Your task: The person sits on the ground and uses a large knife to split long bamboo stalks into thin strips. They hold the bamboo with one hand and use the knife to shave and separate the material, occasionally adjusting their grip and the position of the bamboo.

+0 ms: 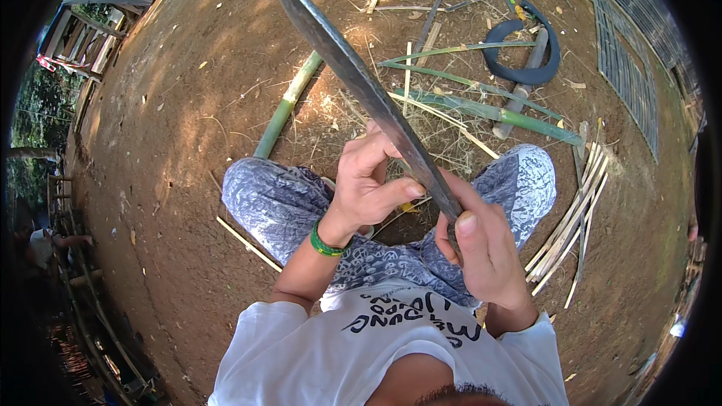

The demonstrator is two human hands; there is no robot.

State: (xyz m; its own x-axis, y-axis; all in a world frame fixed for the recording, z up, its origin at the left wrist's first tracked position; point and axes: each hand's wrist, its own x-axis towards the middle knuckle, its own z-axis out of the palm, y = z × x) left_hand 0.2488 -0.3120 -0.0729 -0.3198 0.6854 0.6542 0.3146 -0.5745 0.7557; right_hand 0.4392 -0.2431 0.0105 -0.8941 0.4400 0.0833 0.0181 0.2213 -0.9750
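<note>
Curled fingers of the right hand (pixel 489 252) are being held closed around the lower end of a long, dark, curved metal blade (pixel 362 83), while its middle is being touched by the bent, partly parted fingers of the left hand (pixel 365 180), whose firmness of grip cannot be told. Tilted toward the upper left, it is being held over blue-grey patterned trousers (pixel 267 199); beyond, brown soil (pixel 173 165) is being partly covered by a green bamboo pole (pixel 288 109) and pale split strips (pixel 565 229).

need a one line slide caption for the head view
Right hand grips a long, dark metal blade, left hand against it; pale, thin bamboo strips lie on brown soil.
</note>
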